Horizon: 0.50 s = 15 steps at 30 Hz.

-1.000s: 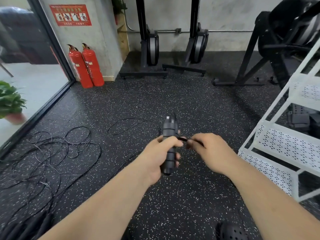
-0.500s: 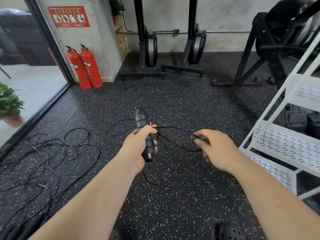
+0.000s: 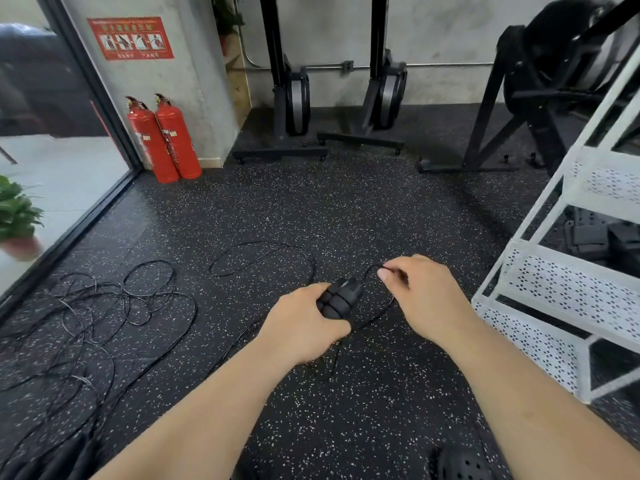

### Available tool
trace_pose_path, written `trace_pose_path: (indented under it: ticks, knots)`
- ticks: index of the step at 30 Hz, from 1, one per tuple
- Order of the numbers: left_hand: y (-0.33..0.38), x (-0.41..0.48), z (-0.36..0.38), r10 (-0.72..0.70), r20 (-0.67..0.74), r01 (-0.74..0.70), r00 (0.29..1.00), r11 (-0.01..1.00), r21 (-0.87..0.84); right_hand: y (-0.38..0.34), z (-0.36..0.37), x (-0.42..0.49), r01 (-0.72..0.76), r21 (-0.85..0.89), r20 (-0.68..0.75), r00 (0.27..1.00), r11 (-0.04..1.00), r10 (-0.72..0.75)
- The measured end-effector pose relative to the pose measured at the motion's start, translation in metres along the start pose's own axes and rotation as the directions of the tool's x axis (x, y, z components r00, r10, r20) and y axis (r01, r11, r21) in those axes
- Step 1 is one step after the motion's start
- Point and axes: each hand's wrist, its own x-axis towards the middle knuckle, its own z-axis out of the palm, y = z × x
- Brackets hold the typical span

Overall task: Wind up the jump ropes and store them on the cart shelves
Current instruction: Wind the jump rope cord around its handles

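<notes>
My left hand (image 3: 304,323) grips the black ribbed jump rope handles (image 3: 341,299), which point away and to the right. My right hand (image 3: 422,299) pinches the thin black rope (image 3: 372,270) just right of the handles. The rope's slack (image 3: 263,252) trails in a loop on the floor ahead. A tangle of other jump ropes (image 3: 104,306) lies on the floor to the left. The white cart (image 3: 571,289) with perforated shelves stands at the right.
Two red fire extinguishers (image 3: 164,140) stand by the wall at back left, beside a glass door (image 3: 62,168). Black gym machines (image 3: 291,98) line the back wall. A potted plant (image 3: 17,216) sits outside at left. My black shoe (image 3: 464,464) shows at the bottom.
My left hand swung the handles from the left back toward the middle and tipped them to the right. My right hand stayed on the rope, now close beside the handles.
</notes>
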Motion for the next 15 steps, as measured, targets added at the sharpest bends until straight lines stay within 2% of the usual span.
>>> trace_pose_path:
  ticks: [3, 7, 12, 15]
  knots:
    - [0.003, -0.005, -0.001, 0.093, -0.101, -0.069, 0.991, 0.975, 0.213, 0.001, 0.002, -0.002, -0.009, -0.068, 0.052, 0.999, 0.998, 0.012]
    - [0.009, -0.008, -0.006, 0.220, -0.201, -0.149, 0.954, 0.937, 0.316, -0.001, -0.001, -0.001, 0.015, -0.062, 0.018, 1.000, 0.998, -0.014]
    - [0.014, -0.013, -0.015, 0.361, -0.278, -0.255, 0.890, 0.901, 0.351, -0.013, -0.011, -0.004, 0.088, 0.162, -0.111, 0.991, 0.983, -0.071]
    - [0.016, -0.015, -0.017, 0.432, -0.267, -0.325, 0.861, 0.873, 0.365, -0.020, -0.014, -0.008, 0.170, 0.262, -0.069, 0.985, 0.950, -0.158]
